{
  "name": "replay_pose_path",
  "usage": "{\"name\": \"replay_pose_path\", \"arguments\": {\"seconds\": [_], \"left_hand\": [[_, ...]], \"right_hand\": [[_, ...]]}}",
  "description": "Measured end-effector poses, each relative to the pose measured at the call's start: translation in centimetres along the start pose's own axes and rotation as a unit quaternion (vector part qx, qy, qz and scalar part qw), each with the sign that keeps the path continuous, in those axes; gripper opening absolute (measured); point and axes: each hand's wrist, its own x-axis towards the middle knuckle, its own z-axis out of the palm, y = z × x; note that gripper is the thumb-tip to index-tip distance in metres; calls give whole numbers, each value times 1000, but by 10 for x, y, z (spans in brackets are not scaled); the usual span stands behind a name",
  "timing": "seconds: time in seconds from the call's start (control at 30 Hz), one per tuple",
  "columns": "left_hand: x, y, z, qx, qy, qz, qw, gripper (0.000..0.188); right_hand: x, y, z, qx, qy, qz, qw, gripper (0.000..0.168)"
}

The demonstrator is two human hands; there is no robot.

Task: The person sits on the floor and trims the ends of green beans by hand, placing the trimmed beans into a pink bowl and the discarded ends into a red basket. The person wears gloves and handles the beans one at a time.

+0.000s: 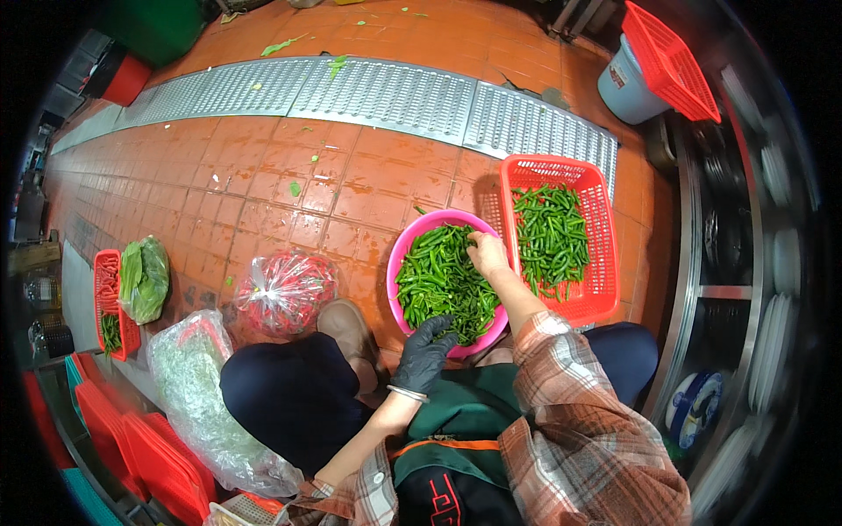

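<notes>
A pink basin point(396, 253) full of green chillies point(431, 276) stands on the floor between my knees. My right hand point(490, 255), bare, reaches over the basin's right side with its fingertips down among the chillies; whether they grip one is hidden. In a black glove, my left hand point(424, 355) is at the near rim, its fingers bent over the chillies there. I cannot make out anything held in it. Right of the basin is a red plastic basket point(602, 263), holding more green chillies point(552, 237) that look trimmed.
Left of my shoe lies a clear bag of red chillies point(286, 292). Beyond it are a bagged leafy vegetable point(145, 279), a small red basket point(131, 342) and a large plastic bag point(197, 388). A metal grate point(381, 98) crosses the wet tiled floor. Shelving point(687, 276) stands right.
</notes>
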Motion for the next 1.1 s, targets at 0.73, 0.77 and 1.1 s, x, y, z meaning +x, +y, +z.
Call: {"name": "replay_pose_path", "arguments": {"seconds": [0.73, 0.77, 1.1], "left_hand": [[-14, 26, 2, -300, -49, -110, 946, 25], [-11, 15, -3, -252, -54, -44, 965, 22], [-20, 26, -4, -134, -81, -3, 988, 14]], "right_hand": [[-152, -106, -116, 179, -24, -228, 957, 12], [-163, -109, -116, 129, 23, -316, 940, 13], [-159, -104, -120, 493, -274, 36, 825, 28]]}}
